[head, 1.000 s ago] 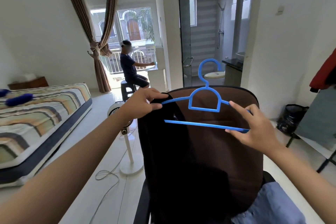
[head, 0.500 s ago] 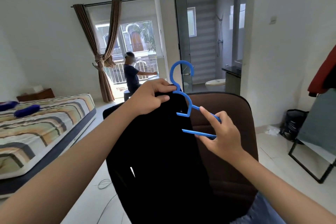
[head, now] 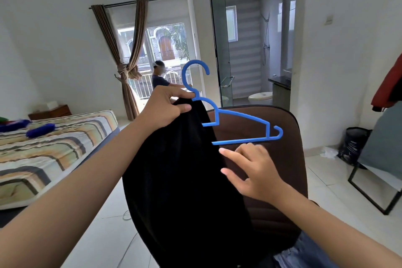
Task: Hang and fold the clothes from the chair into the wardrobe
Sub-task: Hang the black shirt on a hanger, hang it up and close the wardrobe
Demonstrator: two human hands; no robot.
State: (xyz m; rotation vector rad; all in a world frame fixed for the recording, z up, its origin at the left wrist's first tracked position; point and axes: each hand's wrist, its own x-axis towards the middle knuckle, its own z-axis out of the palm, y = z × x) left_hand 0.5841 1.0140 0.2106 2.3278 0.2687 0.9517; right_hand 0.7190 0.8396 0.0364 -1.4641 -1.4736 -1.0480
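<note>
My left hand [head: 165, 107] grips the top of a black garment [head: 180, 185] together with the neck of a blue plastic hanger [head: 241, 123]. The garment hangs down over the hanger's left half and hides it. The hanger's right arm sticks out bare over the brown chair back [head: 280, 159]. My right hand [head: 254, 172] hovers just below the hanger's bottom bar with fingers spread, holding nothing. A light blue cloth [head: 304, 254] lies on the chair seat at the bottom right.
A striped bed [head: 50, 146] stands at the left. A person [head: 159, 78] sits by the balcony window. The bathroom opens behind the chair. At the right are a black-framed stand [head: 378, 185], a black bag [head: 354, 148] and a red garment [head: 389, 89] hanging.
My right hand let go of the hanger's bottom bar and dropped below it with fingers spread. My left hand lifted the garment and hanger higher, and the hanger's right arm now sticks out.
</note>
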